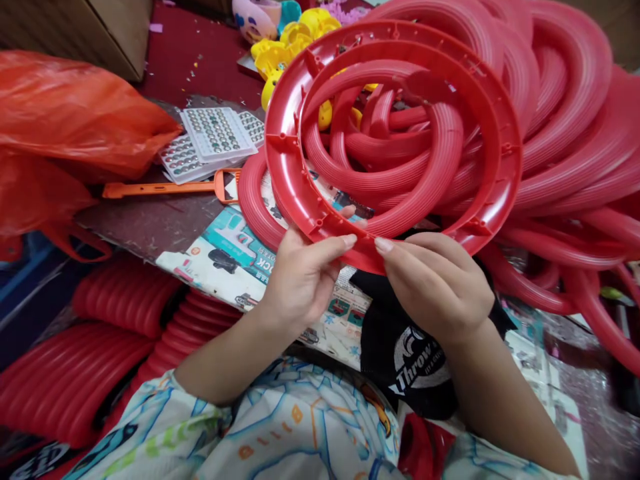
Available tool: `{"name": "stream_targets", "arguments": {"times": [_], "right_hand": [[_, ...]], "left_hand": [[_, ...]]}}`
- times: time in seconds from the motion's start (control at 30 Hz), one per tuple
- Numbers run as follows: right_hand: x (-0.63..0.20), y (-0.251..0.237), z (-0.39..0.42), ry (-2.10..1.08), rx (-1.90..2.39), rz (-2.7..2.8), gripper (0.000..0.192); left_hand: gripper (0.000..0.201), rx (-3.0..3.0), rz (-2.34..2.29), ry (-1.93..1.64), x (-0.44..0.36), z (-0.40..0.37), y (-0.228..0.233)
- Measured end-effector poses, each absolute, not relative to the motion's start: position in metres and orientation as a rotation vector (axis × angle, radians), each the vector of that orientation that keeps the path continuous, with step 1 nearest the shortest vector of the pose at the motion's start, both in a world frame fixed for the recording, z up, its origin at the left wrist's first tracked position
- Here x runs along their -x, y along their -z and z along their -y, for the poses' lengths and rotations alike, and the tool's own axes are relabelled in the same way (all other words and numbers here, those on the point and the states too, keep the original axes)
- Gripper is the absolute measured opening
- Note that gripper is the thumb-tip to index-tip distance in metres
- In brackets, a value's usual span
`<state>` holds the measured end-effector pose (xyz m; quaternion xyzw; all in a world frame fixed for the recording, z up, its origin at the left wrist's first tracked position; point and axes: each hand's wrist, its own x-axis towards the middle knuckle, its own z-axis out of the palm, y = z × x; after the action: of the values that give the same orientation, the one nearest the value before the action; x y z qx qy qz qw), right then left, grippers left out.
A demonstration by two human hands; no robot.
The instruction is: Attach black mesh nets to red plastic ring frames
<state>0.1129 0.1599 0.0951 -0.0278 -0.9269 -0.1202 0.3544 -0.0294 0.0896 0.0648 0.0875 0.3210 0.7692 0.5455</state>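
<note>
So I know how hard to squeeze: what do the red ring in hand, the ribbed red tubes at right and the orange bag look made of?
Red ring: likely rigid molded plastic, glossy; sharp highlights, molded ribs and pegs.
Ribbed red tubes: plastic or rubber, unclear which, satin; soft sheen on fine ridges.
Orange bag: seemingly thin plastic film, lightly shiny; creased and crumpled.

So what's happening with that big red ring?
A person is holding an open-channelled red plastic ring by its near edge, with the left hand and right hand close together. Ribbed red tubes are piled behind it and to the right. A black cloth item with white lettering lies below the ring.
</note>
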Motion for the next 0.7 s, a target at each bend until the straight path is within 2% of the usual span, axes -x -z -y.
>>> {"name": "stream_targets", "arguments": {"times": [0.17, 0.4, 0.57, 0.7], "right_hand": [[-0.112, -0.111, -0.154, 0.414, 0.054, 2.576, 0.032], [-0.118, -0.114, -0.147, 0.267, 0.182, 2.594, 0.040], [-0.121, -0.121, -0.139, 0.218, 0.434, 2.520, 0.037], [-0.124, -0.123, -0.142, 0.149, 0.454, 2.545, 0.036]], "left_hand": [[0.028, -0.323, -0.812, -2.002, 0.018, -0.091, -0.053], [0.023, -0.467, -0.867, -2.133, 0.021, -0.091, -0.050], [0.023, -0.544, -0.921, -2.141, 0.024, -0.088, -0.052], [0.023, -0.566, -0.881, -2.135, 0.022, -0.088, -0.054]]}}
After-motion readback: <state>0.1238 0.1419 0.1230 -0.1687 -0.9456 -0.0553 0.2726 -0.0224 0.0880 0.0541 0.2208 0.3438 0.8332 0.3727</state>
